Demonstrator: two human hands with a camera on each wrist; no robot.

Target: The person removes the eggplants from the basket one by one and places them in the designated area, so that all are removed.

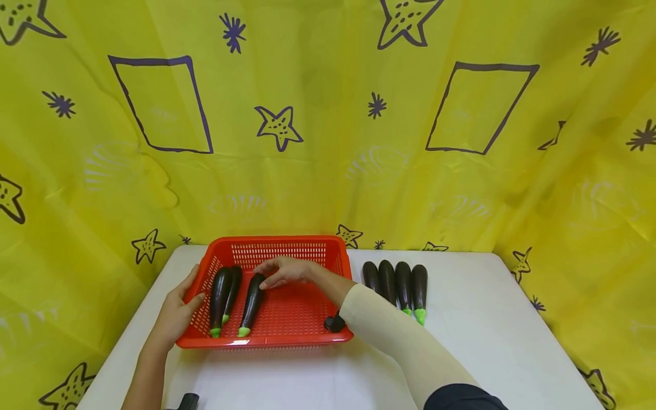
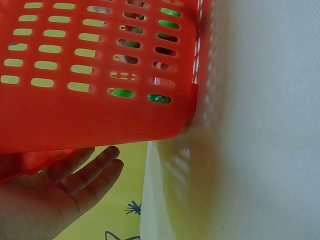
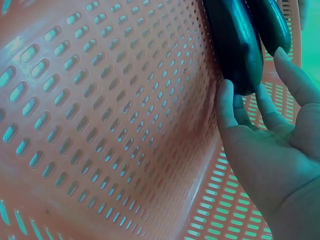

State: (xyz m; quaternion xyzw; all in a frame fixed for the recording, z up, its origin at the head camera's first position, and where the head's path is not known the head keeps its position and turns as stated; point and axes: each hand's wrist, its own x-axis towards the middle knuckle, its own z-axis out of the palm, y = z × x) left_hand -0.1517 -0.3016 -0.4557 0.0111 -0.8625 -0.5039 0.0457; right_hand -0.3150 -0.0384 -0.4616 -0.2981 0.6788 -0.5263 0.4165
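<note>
A red perforated plastic basket (image 1: 294, 341) stands on the white table with three dark eggplants inside. Against its left rim lies my left hand (image 1: 176, 313), thumb over the edge; in the left wrist view the fingers (image 2: 92, 182) stretch nearly straight past the outer wall. My right hand (image 1: 287, 272) reaches into the basket and holds the rounded end of one eggplant (image 1: 252, 304), its green stem end towards me. Left of that one, two more eggplants (image 1: 219, 302) lie side by side. In the right wrist view, fingertips (image 3: 226, 97) sit around the eggplant's end (image 3: 237, 55).
Right of the basket, several eggplants (image 1: 403, 279) lie in a row on the white table (image 1: 471, 319), partly behind my right forearm. A yellow curtain (image 1: 328, 188) with drawn stars hangs behind the table. Small black wrist devices (image 1: 335, 324) show near both arms.
</note>
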